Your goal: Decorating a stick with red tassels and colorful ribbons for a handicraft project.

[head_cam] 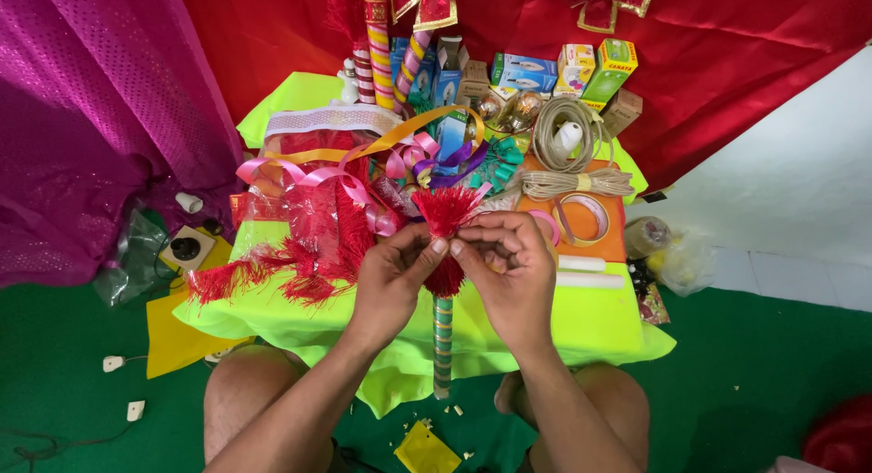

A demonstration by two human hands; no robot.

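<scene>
Far left of frame: magenta sequinned fabric (91, 119), glittery, hanging in folds. Below it, green floor (54, 364) with small white plugs.

Left of centre: loose red fringe trim (300, 255), shaggy, lying on the table (590, 319) under a neon-yellow cloth, touching pink and orange curling ribbons (309, 175), glossy and looped.

Centre: left hand (391, 282) and right hand (513, 273), fingertips pinched together on the red fringe tuft (447, 210), both holding it at the top of a striped stick (442, 346), cylindrical, wrapped in green and orange bands. Judged state: stick wrapped, tuft seated at its head; fringe partly wound, with loose trim left unused.

Upper centre: finished striped sticks (377, 51), upright.

Right: coil of twine (568, 146), rough, tan; tape roll (583, 217); small cardboard boxes (522, 71); red satin backdrop (727, 73).
</scene>
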